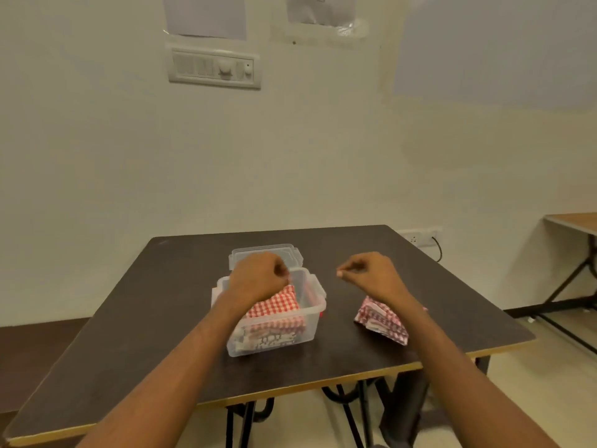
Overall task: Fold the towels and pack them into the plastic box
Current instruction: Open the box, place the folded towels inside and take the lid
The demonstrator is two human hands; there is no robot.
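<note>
**A:** From the head camera, where does the plastic box sit?

**B:** The plastic box (315, 321) stands open near the middle of the dark table (155, 305). Its clear lid (268, 251) lies flat just behind it at 12 o'clock, touching or nearly touching the far rim. A red checked towel (279, 303) is folded inside on top of more patterned cloth, reaching close to the rim.

**A:** And outside the box?

**B:** One folded towel (382, 323) lies at 3 o'clock from the box, apart from it. A strip of bare table lies between them.

**A:** The hands?

**B:** The left hand (256, 278) hovers over the far half of the box. Its fingers (280, 269) are curled down at the towel's far edge, and I cannot tell whether they grip the cloth. The right hand (371, 273) is raised above the table at 1 o'clock from the box, over the loose towel's far side. Its fingers are curled in, thumb meeting fingertip, with nothing visible between them.

**A:** Edges and room?

**B:** The box is well in from every table edge. There is broad bare surface at 9 o'clock and toward the near edge at 6 o'clock. The loose towel is nearer the right edge but not on it. The far edge meets the wall (290, 173), and a second table (575, 221) stands off at 2 o'clock
</note>
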